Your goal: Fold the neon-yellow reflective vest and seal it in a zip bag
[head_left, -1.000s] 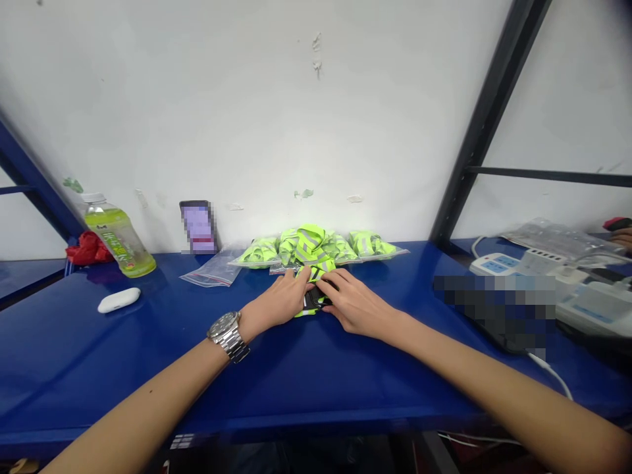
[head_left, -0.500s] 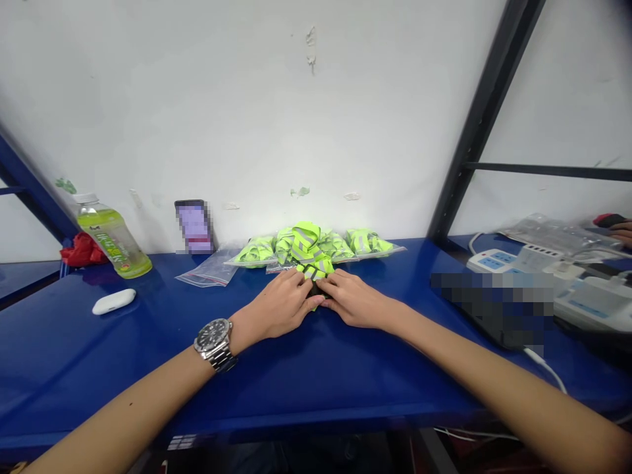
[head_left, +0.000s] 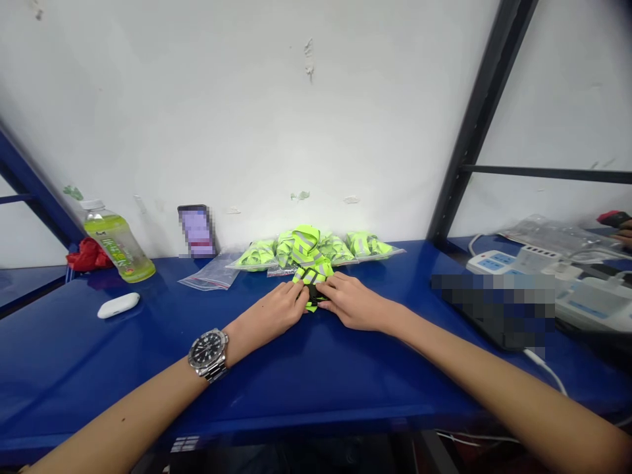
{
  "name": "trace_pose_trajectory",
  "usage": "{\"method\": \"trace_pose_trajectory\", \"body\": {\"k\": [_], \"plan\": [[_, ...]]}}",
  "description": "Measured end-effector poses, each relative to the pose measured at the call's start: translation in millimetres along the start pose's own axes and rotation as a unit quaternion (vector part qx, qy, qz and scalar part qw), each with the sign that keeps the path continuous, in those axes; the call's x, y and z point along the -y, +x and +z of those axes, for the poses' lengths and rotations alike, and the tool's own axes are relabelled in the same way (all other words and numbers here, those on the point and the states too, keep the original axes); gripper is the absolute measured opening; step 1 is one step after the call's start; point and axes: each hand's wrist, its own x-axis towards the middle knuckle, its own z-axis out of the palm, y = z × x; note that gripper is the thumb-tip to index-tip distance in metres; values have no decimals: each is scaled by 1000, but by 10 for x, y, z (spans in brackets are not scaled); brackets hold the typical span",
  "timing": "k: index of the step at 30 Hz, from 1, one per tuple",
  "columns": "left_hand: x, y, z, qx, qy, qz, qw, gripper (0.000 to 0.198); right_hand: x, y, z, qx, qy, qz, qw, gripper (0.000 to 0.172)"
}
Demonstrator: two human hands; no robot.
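Head view: my left hand [head_left: 276,313] and right hand [head_left: 353,304] clamp fingers on the neon strap [head_left: 312,271]. Soft, light, I judge; grip its black end.

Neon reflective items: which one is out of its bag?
The item held by the left hand and right hand: it is bare and in front, while the others sit in clear bags by the wall.
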Motion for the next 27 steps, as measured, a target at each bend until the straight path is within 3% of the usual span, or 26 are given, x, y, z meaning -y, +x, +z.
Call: {"method": "trace_pose_trajectory", "body": {"k": [7,14,20,24,27], "plan": [[6,18,27,21,-12,-19,1000,30,24,-34,34,-18,53,30,998,27],[11,5,48,-7,-152,-114,982,29,75,2,9,-20,125,88,988,26],[61,55,-55,4,-289,-192,938,27,80,93,14,-24,148,123,981,36],[155,85,-96,18,-391,-201,898,9,102,149,13,-28,174,154,972,29],[235,109,-82,44,-431,-229,872,9,110,192,11,-33,173,182,967,23]]}}
